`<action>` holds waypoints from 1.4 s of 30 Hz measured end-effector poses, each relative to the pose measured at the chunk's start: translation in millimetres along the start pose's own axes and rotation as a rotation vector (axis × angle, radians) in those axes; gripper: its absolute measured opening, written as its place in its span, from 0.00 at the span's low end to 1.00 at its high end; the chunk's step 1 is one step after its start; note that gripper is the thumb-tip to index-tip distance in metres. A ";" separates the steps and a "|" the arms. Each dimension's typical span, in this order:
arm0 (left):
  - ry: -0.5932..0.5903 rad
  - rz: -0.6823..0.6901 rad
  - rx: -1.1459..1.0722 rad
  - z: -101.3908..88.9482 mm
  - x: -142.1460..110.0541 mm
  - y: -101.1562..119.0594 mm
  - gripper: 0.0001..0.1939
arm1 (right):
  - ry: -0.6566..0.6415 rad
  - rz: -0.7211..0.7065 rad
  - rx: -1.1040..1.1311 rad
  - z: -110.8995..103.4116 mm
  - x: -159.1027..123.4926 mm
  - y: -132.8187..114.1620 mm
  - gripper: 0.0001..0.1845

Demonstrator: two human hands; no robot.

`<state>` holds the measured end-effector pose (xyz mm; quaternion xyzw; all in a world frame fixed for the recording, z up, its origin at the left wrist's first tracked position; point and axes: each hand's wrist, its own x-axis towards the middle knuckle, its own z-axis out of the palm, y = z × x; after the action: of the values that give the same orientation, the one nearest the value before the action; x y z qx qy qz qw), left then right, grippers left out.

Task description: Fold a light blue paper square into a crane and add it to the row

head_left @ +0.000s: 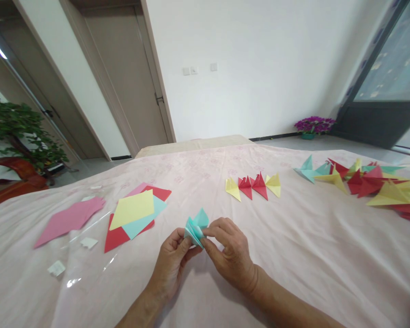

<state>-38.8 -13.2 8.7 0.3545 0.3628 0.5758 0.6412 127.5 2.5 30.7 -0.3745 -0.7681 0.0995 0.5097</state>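
Note:
A partly folded turquoise origami crane (195,226) is held between both hands above the cloth-covered table. My left hand (172,257) pinches its left and lower side between thumb and fingers. On the other side, my right hand (230,250) has thumb and index finger closed on the crane's right edge. Beyond the hands stands a short row of folded paper cranes, among them a red crane (259,186) and a yellow crane (233,189). To the left lie loose square sheets, with a yellow sheet (133,209) on top of turquoise and red ones.
A heap of folded cranes (362,182) in red, yellow and turquoise lies at the right. Pink sheets (71,218), white paper scraps (56,269) and clear plastic film (84,262) are on the left. The pink tablecloth (314,255) has wrinkles.

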 end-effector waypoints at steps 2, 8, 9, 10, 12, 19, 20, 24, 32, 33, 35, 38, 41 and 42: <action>0.000 0.013 0.007 0.5 -1.7 -1.5 0.08 | 0.004 -0.010 0.031 -0.1 -0.1 1.9 0.04; 0.006 0.001 0.025 2.3 -3.3 -0.3 0.08 | -0.038 -0.035 0.150 -0.1 -0.5 7.2 0.06; 0.007 0.002 0.025 2.8 -3.1 0.2 0.08 | -0.044 -0.025 0.165 -0.1 -0.3 7.1 0.06; 0.007 0.007 0.024 3.3 -3.0 0.5 0.08 | -0.045 -0.013 0.176 -0.1 -0.1 6.7 0.06; 0.010 0.018 0.019 4.3 -3.0 0.2 0.08 | -0.043 0.004 0.189 -0.2 0.3 5.5 0.05; -0.005 0.002 0.039 4.3 -6.1 -2.9 0.07 | -0.054 0.005 0.161 2.0 -1.5 6.1 0.07; -0.006 0.002 0.039 3.7 -6.1 -2.2 0.08 | -0.056 0.002 0.163 2.1 -1.8 7.3 0.07; 0.019 0.006 -0.036 1.6 -4.0 2.2 0.12 | -0.084 -0.016 0.181 2.0 -2.8 13.8 0.08; -0.044 -0.001 0.178 -3.3 0.5 6.5 0.18 | -0.201 -0.008 0.274 6.0 -3.5 20.2 0.08; -0.042 -0.009 0.226 -4.8 0.8 7.1 0.17 | -0.219 -0.013 0.281 6.5 -3.6 20.5 0.08; -0.035 -0.024 0.299 -8.1 1.8 7.9 0.17 | -0.255 -0.033 0.277 6.9 -4.1 21.4 0.08; 0.007 -0.004 0.341 -11.9 4.6 5.8 0.15 | -0.279 -0.092 0.243 5.8 -4.3 22.5 0.08; 0.081 0.032 0.340 -13.1 7.5 1.0 0.18 | -0.272 -0.171 0.215 2.7 -2.2 21.2 0.13; 0.098 0.036 0.335 -13.1 8.3 -0.4 0.18 | -0.273 -0.193 0.212 1.4 -1.0 20.0 0.15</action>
<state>-49.5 -4.5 1.6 0.4342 0.4781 0.5356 0.5441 136.0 16.2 18.6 -0.2263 -0.8477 0.1802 0.4447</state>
